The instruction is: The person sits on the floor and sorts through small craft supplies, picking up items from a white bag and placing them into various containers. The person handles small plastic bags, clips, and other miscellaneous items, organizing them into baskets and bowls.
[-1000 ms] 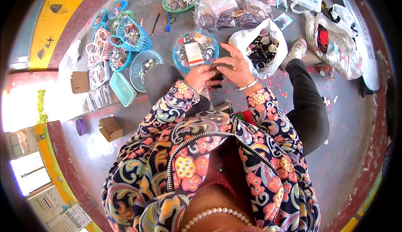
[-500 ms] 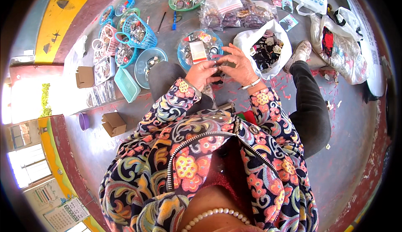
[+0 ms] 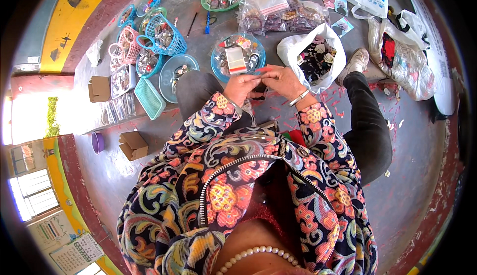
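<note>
Pale-blue round plastic basin (image 3: pixel 168 84) at 9 o'clock from the joined fingertips. Deeper-blue round plastic basin (image 3: pixel 213 60), holding a white-and-red rectangular box (image 3: pixel 236 59), near 10 o'clock. Left hand (image 3: pixel 240 88): fingers narrow, touching those of right hand (image 3: pixel 284 82), likewise narrow; held item, cannot tell. White plastic bag (image 3: pixel 288 52): 2 o'clock.

Blue basin (image 3: pixel 213 62) smooth, shiny plastic; white packet (image 3: pixel 235 58) matt, paper-like; latticed blue basket (image 3: pixel 175 43) moulded plastic; white sack (image 3: pixel 290 51) crinkled, thin plastic; open carton (image 3: pixel 133 146) dull cardboard; floral jacket (image 3: pixel 223 198) coarse-woven cloth; floor (image 3: pixel 412 146) smooth, faintly glossy.
</note>
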`<state>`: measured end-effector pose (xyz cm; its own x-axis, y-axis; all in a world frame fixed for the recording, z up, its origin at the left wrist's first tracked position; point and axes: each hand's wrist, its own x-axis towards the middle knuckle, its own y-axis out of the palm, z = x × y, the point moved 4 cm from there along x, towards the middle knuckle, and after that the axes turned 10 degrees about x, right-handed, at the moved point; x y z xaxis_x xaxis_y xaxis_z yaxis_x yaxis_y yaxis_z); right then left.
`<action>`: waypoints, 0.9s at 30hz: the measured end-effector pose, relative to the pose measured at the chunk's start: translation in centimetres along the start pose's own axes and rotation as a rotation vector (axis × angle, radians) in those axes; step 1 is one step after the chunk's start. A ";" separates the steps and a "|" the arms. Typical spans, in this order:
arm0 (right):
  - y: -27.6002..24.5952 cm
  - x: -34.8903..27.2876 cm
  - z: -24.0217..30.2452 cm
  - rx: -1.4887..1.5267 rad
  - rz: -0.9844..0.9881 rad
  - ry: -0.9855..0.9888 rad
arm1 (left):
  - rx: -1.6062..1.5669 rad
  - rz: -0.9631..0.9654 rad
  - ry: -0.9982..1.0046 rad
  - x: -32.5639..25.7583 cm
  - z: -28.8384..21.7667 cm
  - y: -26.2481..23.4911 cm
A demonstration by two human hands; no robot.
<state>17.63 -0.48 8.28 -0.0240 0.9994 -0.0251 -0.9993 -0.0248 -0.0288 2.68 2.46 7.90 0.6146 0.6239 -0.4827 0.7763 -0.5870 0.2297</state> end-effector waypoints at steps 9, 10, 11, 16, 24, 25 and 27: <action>-0.2 0.3 -0.6 0.546 -0.156 0.110 | -0.246 -0.068 0.074 -0.1 -1.0 -0.7; 0.0 -0.1 0.2 0.493 -0.170 0.160 | -0.251 -0.068 0.073 -0.2 -1.1 -0.4; 0.2 -0.4 0.6 0.439 -0.183 0.209 | -0.257 -0.067 0.071 -0.2 -1.2 -0.1; 0.2 -0.5 0.1 0.510 -0.298 0.178 | -0.247 -0.094 0.070 -0.5 -1.4 0.1; 0.2 -0.7 -0.4 0.555 -0.309 0.273 | -0.203 -0.109 0.128 -0.1 -0.9 -0.8; 0.3 -0.7 -0.2 0.567 -0.301 0.273 | -0.206 -0.114 0.130 -0.2 -1.0 -0.7; 0.4 -0.7 -0.2 0.591 -0.274 0.265 | -0.242 -0.102 0.125 -0.2 -1.2 -0.6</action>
<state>17.21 -1.19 8.09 0.1640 0.9262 -0.3395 -0.8187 0.3198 0.4770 2.20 3.30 8.87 0.5326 0.7409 -0.4092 0.8366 -0.3873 0.3875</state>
